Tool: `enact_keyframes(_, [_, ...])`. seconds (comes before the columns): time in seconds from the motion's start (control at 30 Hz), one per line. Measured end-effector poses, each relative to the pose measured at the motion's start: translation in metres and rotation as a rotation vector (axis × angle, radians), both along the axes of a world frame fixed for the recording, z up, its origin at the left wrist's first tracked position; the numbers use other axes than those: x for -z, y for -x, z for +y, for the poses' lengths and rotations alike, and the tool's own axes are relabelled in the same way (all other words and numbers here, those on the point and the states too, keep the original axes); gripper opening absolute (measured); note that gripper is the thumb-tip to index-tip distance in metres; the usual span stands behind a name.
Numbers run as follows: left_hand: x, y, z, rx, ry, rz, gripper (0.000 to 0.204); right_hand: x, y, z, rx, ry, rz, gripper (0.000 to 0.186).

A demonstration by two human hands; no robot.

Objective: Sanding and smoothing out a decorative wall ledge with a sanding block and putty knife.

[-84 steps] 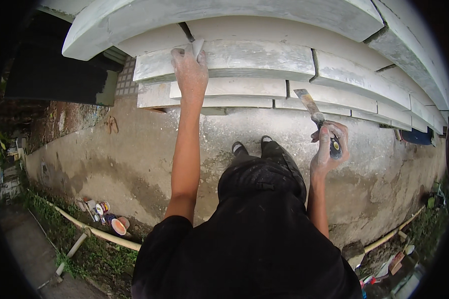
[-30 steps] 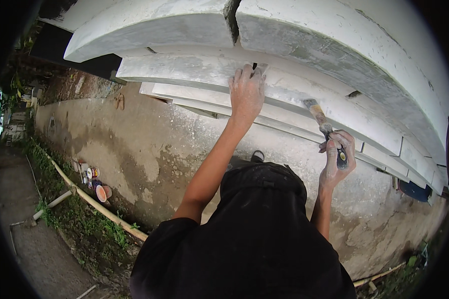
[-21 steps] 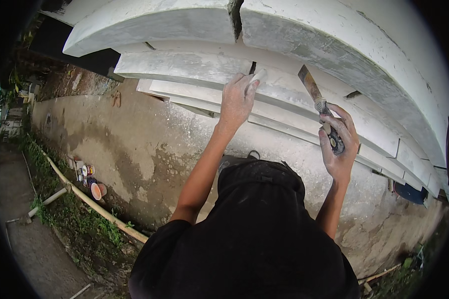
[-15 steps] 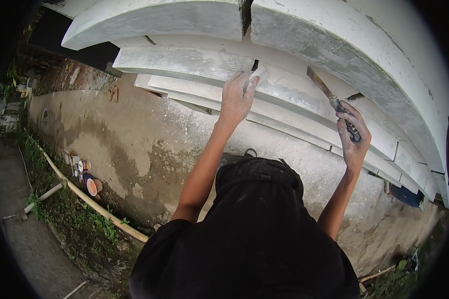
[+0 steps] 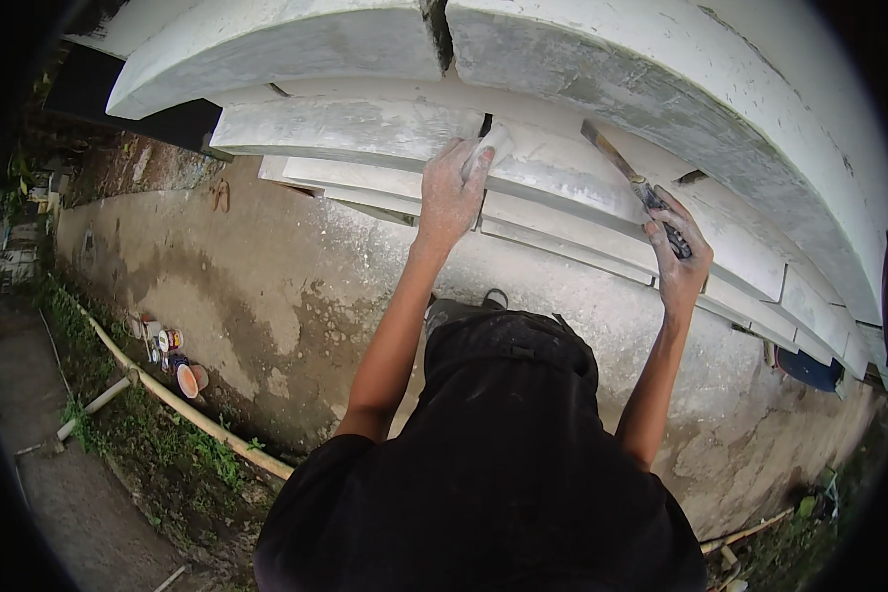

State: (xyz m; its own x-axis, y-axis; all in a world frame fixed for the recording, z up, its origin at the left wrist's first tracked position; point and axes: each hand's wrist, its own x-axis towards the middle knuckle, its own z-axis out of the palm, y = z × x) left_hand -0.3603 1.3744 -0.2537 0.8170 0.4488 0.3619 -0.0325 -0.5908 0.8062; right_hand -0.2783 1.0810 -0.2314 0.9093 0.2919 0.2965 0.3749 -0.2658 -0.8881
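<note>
Dust coats my left hand (image 5: 452,192), its fingers closed on a small pale flat piece (image 5: 493,148) against a white concrete slat (image 5: 345,128) beside a dark gap. Further right, my right hand (image 5: 686,252) grips the dark handle of a putty knife (image 5: 607,148), whose stained metal blade points up and left across the slats, just below the thick upper beam (image 5: 641,79). Whether the blade touches the surface I cannot tell.
Below me runs a stained concrete path (image 5: 266,276). A bamboo pole (image 5: 178,405), weeds, and several small cans and tubs (image 5: 189,380) lie along the left. Brown sandals (image 5: 221,195) sit near the wall. A dark blue object (image 5: 809,370) is at the far right.
Since about a second ago, my right hand with the knife has risen toward the upper beam, and my left hand has shifted slightly left. Both still hold their items.
</note>
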Motion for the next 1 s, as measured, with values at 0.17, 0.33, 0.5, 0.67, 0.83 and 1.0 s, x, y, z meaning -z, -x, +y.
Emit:
enact_keyframes(0.17, [-0.001,-0.002,0.002,0.018,-0.004,0.034,0.026,-0.009,0.002,0.043,-0.076,0.108,-0.112,0.014])
enact_keyframes(0.33, [0.001,0.003,0.005,0.023,0.011,0.027,0.027,-0.004,0.004,0.001,0.070,-0.055,-0.002,0.015])
enact_keyframes(0.5, [-0.004,-0.003,0.003,0.041,-0.009,0.071,0.028,0.000,0.013,0.028,0.096,0.007,-0.091,0.012])
enact_keyframes(0.67, [-0.002,0.002,0.006,0.033,0.015,0.082,0.028,-0.008,0.021,0.001,0.165,-0.197,0.022,0.014])
enact_keyframes(0.83, [-0.004,-0.002,0.001,0.057,0.018,0.084,0.029,-0.003,0.014,0.024,0.108,-0.019,-0.076,0.015])
enact_keyframes(1.0, [0.001,0.004,0.011,0.063,-0.022,0.087,0.029,-0.003,0.037,0.008,0.079,-0.041,-0.055,0.014])
